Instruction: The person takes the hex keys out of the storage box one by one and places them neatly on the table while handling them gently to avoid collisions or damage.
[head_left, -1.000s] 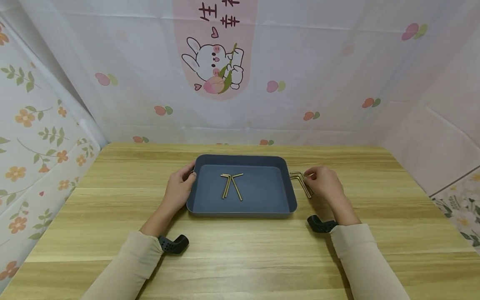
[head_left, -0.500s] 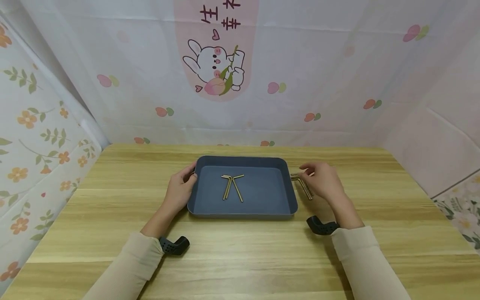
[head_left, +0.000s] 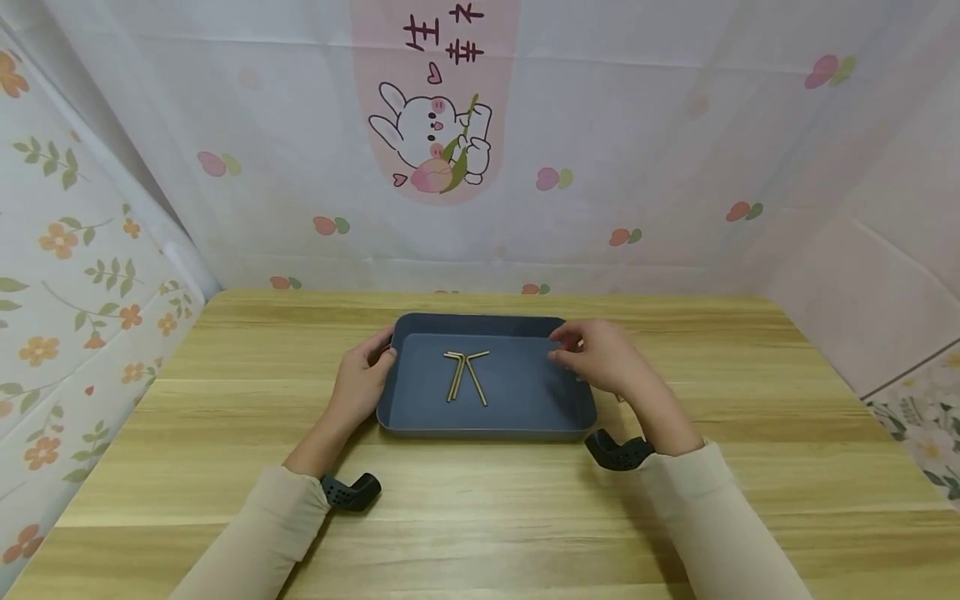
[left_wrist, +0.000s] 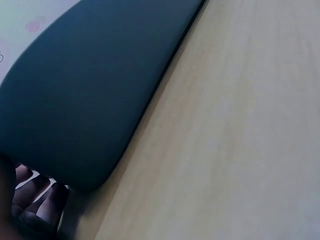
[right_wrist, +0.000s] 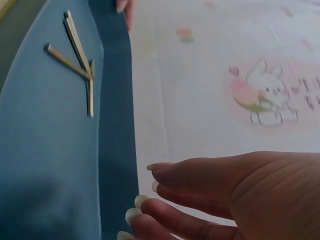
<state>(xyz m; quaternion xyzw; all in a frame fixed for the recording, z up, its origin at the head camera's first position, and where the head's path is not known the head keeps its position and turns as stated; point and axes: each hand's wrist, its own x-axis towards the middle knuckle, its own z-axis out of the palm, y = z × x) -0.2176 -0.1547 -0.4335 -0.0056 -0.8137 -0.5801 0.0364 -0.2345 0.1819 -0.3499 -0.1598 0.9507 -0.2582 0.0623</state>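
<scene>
The right hand (head_left: pixel 600 354), loosely curved and seemingly empty, hangs over the right wall of the tray (head_left: pixel 487 434), a likely rod tip (head_left: pixel 620 397) peeking from under its wrist. Leftward of it in the tray lies one rod (head_left: pixel 477 382), long axis toward the person, its short arm pointing toward that hand; just beyond, a side-by-side pair (head_left: pixel 455 379) points its short arms toward the left hand (head_left: pixel 358 377), which is nearer them and grips the tray.
</scene>
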